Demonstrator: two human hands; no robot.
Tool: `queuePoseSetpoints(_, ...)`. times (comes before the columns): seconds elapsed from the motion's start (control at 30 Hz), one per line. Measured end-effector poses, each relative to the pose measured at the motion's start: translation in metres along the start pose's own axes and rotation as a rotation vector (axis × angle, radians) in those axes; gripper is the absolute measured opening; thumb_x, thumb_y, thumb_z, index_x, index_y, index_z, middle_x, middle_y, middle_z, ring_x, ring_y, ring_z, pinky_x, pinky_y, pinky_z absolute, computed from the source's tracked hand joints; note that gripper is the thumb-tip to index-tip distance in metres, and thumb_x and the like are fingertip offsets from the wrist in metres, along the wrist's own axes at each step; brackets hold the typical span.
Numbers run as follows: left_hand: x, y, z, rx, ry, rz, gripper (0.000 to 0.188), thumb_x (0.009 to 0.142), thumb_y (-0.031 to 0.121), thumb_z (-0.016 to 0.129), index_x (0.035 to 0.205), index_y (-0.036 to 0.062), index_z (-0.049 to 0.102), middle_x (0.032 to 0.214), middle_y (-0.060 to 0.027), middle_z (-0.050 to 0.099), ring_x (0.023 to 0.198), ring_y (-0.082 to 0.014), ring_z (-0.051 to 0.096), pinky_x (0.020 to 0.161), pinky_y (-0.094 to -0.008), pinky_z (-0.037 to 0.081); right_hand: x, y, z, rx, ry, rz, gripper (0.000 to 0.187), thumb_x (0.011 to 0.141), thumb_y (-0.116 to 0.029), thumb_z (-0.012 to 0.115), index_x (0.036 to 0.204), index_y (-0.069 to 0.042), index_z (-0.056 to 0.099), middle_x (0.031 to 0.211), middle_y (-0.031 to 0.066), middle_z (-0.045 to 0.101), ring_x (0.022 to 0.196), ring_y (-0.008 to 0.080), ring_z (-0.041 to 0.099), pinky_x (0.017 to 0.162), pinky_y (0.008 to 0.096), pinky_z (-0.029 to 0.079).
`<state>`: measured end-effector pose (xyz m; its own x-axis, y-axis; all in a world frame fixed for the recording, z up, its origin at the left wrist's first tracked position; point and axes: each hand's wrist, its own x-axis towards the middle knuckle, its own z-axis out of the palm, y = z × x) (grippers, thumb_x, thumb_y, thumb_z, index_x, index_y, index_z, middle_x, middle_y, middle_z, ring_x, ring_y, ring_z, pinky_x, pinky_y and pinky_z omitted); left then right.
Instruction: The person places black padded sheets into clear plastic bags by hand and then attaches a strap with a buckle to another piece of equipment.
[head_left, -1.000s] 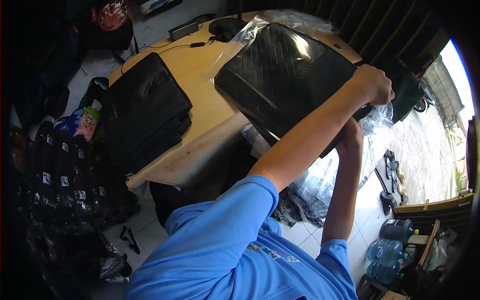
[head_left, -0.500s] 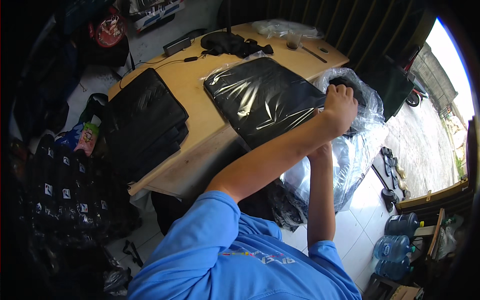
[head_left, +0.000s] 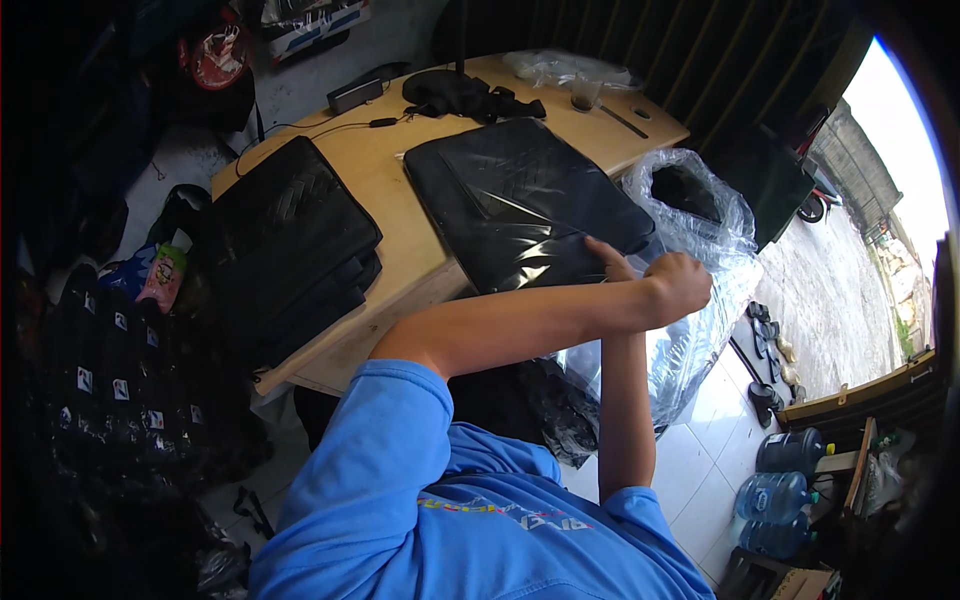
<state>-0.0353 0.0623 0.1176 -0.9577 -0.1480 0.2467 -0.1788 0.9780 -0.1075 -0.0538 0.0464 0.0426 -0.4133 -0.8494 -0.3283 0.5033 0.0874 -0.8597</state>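
Note:
A flat black laptop sleeve (head_left: 520, 190) in clear, shiny plastic wrap lies slanted on the wooden table, its right end jutting past the edge. My left hand (head_left: 682, 288) is beyond that end, its arm crossing over the right one. Its fingers are closed; what they pinch is too small to make out. At the sleeve's near right corner, my right hand (head_left: 613, 262) lays one digit along the wrapped top and appears to grip the edge. Its other fingers are hidden behind my left forearm.
Black sleeves (head_left: 290, 235) are stacked on the table's left. A large clear plastic bag (head_left: 700, 320) stands right of the table. Behind lie a black strap (head_left: 465, 95), a power adapter (head_left: 355, 94) and a cup (head_left: 585, 95). Water jugs (head_left: 772, 495) sit at lower right.
My left hand has come nearer along the sleeve's right end, away from the mouth of the big plastic bag. My right hand has shifted slightly left onto the sleeve's corner.

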Motion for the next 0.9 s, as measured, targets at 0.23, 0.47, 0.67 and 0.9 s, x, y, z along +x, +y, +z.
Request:
queuePoseSetpoints(0.23,-0.007,0.029,-0.006,-0.022,0.196,0.037,0.009,0.07,0.007,0.066,0.077,0.005,0.07,0.079,-0.0054,0.066,0.077,-0.0197,0.067,0.058,-0.0292,0.055,0.008,0.0,0.014,0.48,-0.306,0.057,0.015,0.086,-0.006,0.058,0.094,0.006,0.056,0.092,0.0165,0.064,0.081,0.0238,0.064,0.076,0.0331,0.054)
queuePoseSetpoints(0.47,-0.064,0.013,-0.005,0.23,0.237,-0.092,0.034,0.075,0.016,0.062,0.106,0.0053,0.057,0.097,-0.0098,0.058,0.087,-0.0214,0.057,0.067,-0.0321,0.048,0.01,0.031,0.01,0.223,-0.195,-0.225,0.027,0.083,-0.008,0.061,0.107,0.002,0.055,0.098,0.0125,0.061,0.086,0.0217,0.061,0.082,0.0312,0.049)
queuePoseSetpoints(0.67,-0.181,-0.009,-0.009,0.333,0.344,-0.314,0.049,0.077,0.018,0.06,0.122,0.0052,0.047,0.107,-0.0101,0.051,0.099,-0.0247,0.049,0.078,-0.0393,0.043,0.011,0.049,0.015,0.01,-0.064,-0.537,0.035,0.085,-0.02,0.058,0.115,-0.003,0.055,0.102,0.0093,0.062,0.09,0.0216,0.061,0.086,0.0333,0.047)
queuePoseSetpoints(0.9,-0.221,-0.002,-0.011,0.075,0.259,-0.4,0.033,0.08,0.01,0.055,0.11,-0.0056,0.056,0.109,-0.0151,0.057,0.104,-0.0244,0.055,0.086,-0.0317,0.045,0.015,0.045,0.065,0.788,-0.009,0.044,0.03,0.09,-0.026,0.054,0.107,-0.001,0.058,0.102,0.0135,0.064,0.088,0.0295,0.063,0.08,0.0396,0.051)
